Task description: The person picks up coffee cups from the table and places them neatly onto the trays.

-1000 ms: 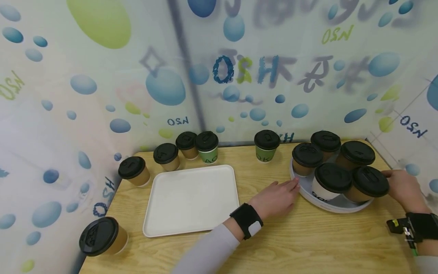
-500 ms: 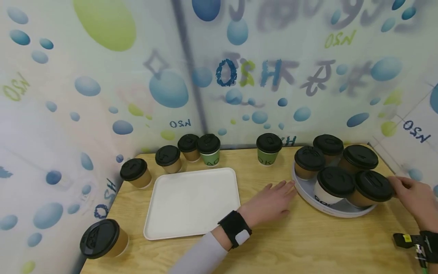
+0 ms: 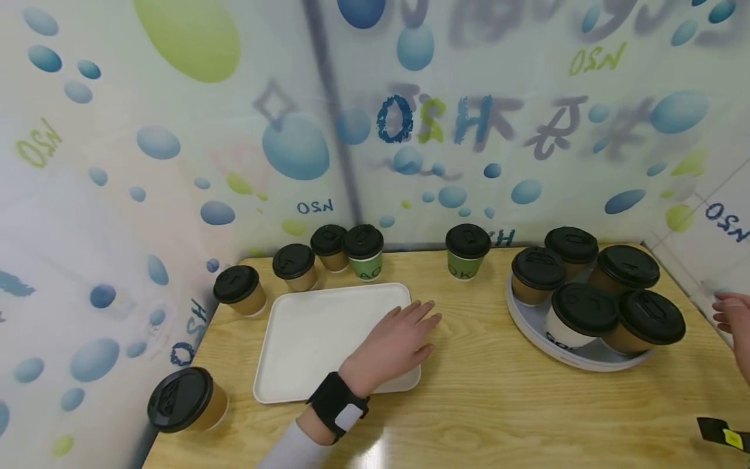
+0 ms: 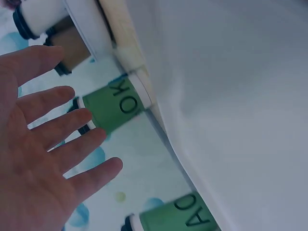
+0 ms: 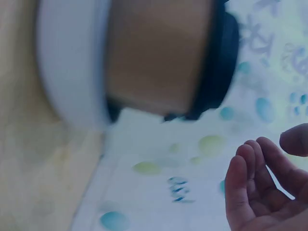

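Note:
My left hand point(image 3: 403, 337) hovers flat with its fingers spread over the right edge of the white rectangular tray point(image 3: 316, 332) and holds nothing. In the left wrist view the left hand point(image 4: 43, 144) is spread in front of a green cup marked OK point(image 4: 115, 106). At the far right edge my right hand point(image 3: 732, 316) hangs with loosely curled fingers, apart from the round white tray point(image 3: 527, 319) that carries several black-lidded cups. The right wrist view shows the right hand point(image 5: 260, 187) empty, beside a brown cup point(image 5: 159, 62) on that tray.
Along the back wall stand brown lidded cups point(image 3: 294, 266) and two green ones point(image 3: 364, 251), point(image 3: 467, 250). One brown cup point(image 3: 238, 290) stands at the left and another point(image 3: 184, 400) at the near left corner. Printed walls close in the wooden table point(image 3: 498, 404).
My left hand has moved left from the round tray's rim to above the white tray's right edge. My right hand has drawn back to the right, away from the round tray.

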Motion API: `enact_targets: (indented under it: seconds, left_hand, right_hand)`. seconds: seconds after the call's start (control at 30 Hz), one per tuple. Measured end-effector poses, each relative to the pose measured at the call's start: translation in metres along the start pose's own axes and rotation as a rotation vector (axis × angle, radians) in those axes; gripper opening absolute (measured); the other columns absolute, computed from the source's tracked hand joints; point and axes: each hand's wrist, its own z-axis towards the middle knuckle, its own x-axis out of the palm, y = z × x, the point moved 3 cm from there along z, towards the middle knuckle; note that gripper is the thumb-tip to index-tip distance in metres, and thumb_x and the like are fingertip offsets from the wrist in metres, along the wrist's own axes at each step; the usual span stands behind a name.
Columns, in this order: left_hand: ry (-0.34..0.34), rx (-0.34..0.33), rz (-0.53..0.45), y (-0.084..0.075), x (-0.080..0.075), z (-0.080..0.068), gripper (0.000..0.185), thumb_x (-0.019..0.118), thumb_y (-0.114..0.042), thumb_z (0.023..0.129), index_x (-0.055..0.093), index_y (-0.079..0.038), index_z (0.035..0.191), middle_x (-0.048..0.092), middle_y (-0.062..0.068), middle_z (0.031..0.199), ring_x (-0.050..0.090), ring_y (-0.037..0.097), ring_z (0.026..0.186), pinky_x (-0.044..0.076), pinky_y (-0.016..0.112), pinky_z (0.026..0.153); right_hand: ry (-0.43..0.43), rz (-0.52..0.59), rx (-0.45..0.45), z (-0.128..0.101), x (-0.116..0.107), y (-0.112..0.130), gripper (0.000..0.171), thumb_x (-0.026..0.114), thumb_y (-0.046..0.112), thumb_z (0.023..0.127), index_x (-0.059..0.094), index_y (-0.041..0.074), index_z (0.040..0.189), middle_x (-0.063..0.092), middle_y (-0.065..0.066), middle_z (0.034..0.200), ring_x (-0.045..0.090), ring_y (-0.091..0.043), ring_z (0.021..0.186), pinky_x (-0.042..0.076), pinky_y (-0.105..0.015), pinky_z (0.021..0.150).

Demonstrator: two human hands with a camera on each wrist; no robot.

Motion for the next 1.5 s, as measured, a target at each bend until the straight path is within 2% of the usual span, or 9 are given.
enact_targets:
  seconds: [0.1, 0.17, 0.23, 0.4, 0.53, 0.67, 0.83, 1.23, 1.5]
  left_hand:
    - [-0.032, -0.062, -0.027, 0.011, 0.002, -0.013, 0.051, 0.071, -0.033, 0.1, 0.06, -0.012, 0.145, 0.05, 0.011, 0.155, 0.052, 0.029, 0.138, 0.048, 0.044, 0.108]
    - [-0.05, -0.097, -0.041, 0.015, 0.003, -0.02, 0.05, 0.072, -0.033, 0.099, 0.061, -0.012, 0.144, 0.052, 0.012, 0.153, 0.053, 0.029, 0.137, 0.05, 0.046, 0.105]
    - [-0.066, -0.122, -0.049, 0.018, 0.005, -0.026, 0.05, 0.072, -0.033, 0.099, 0.062, -0.011, 0.142, 0.054, 0.013, 0.151, 0.054, 0.03, 0.136, 0.052, 0.047, 0.102]
    - [-0.095, -0.138, -0.038, 0.021, 0.011, -0.035, 0.047, 0.073, -0.033, 0.098, 0.066, -0.01, 0.138, 0.059, 0.013, 0.146, 0.058, 0.03, 0.131, 0.055, 0.047, 0.097]
    - [-0.097, -0.13, -0.036, 0.021, 0.019, -0.039, 0.046, 0.073, -0.033, 0.098, 0.067, -0.009, 0.137, 0.061, 0.013, 0.143, 0.06, 0.03, 0.129, 0.055, 0.045, 0.098]
    - [-0.11, -0.13, -0.047, 0.02, 0.024, -0.043, 0.044, 0.073, -0.032, 0.098, 0.068, -0.009, 0.135, 0.065, 0.011, 0.136, 0.063, 0.027, 0.124, 0.055, 0.042, 0.097]
    - [-0.159, -0.139, -0.082, 0.016, 0.026, -0.048, 0.034, 0.074, -0.033, 0.097, 0.073, -0.01, 0.123, 0.07, 0.005, 0.113, 0.069, 0.02, 0.098, 0.058, 0.034, 0.079]
    - [-0.083, -0.111, -0.132, -0.003, 0.021, -0.05, 0.026, 0.08, -0.042, 0.091, 0.075, -0.017, 0.091, 0.061, -0.007, 0.082, 0.058, 0.008, 0.07, 0.049, 0.023, 0.059]
    - [-0.039, -0.062, -0.099, -0.007, 0.024, -0.049, 0.019, 0.084, -0.034, 0.088, 0.075, -0.018, 0.086, 0.063, -0.008, 0.081, 0.058, 0.005, 0.069, 0.048, 0.02, 0.06]
  right_hand:
    - [-0.011, 0.017, -0.007, -0.002, -0.003, 0.018, 0.044, 0.028, 0.024, 0.116, 0.055, 0.004, 0.145, 0.052, 0.022, 0.112, 0.032, 0.023, 0.096, 0.03, -0.009, 0.109]
    - [-0.035, 0.06, -0.021, -0.006, -0.007, 0.044, 0.041, 0.034, 0.019, 0.115, 0.058, -0.002, 0.14, 0.056, 0.021, 0.11, 0.037, 0.021, 0.096, 0.034, -0.01, 0.108]
    - [-0.077, 0.105, -0.064, -0.01, -0.009, 0.063, 0.034, 0.04, 0.017, 0.114, 0.063, 0.009, 0.137, 0.045, 0.037, 0.105, 0.043, 0.02, 0.095, 0.037, -0.006, 0.101]
    - [-0.069, 0.224, -0.189, -0.029, -0.005, 0.106, 0.029, 0.05, 0.009, 0.11, 0.068, 0.017, 0.13, 0.054, 0.031, 0.109, 0.052, 0.013, 0.097, 0.039, -0.004, 0.088]
    - [0.025, 0.191, -0.213, -0.045, 0.006, 0.13, 0.028, 0.053, 0.005, 0.108, 0.067, 0.003, 0.131, 0.052, 0.029, 0.114, 0.05, 0.013, 0.098, 0.036, -0.003, 0.085]
    - [0.115, 0.251, -0.408, -0.064, 0.026, 0.153, 0.024, 0.061, -0.004, 0.1, 0.069, -0.005, 0.123, 0.062, 0.015, 0.116, 0.057, 0.009, 0.095, 0.041, -0.002, 0.082]
    - [0.278, 0.314, -0.574, -0.093, 0.067, 0.177, 0.029, 0.067, -0.008, 0.094, 0.072, 0.002, 0.121, 0.064, 0.0, 0.121, 0.059, 0.004, 0.101, 0.042, -0.006, 0.088]
    - [0.362, 0.513, -0.393, -0.096, 0.156, 0.204, 0.033, 0.061, -0.004, 0.101, 0.064, 0.003, 0.132, 0.057, -0.012, 0.133, 0.053, -0.007, 0.119, 0.043, -0.015, 0.098]
    - [0.343, 0.557, -0.191, -0.075, 0.197, 0.218, 0.055, 0.063, 0.008, 0.103, 0.04, -0.001, 0.152, 0.031, -0.021, 0.157, 0.033, -0.035, 0.144, 0.032, -0.051, 0.114]
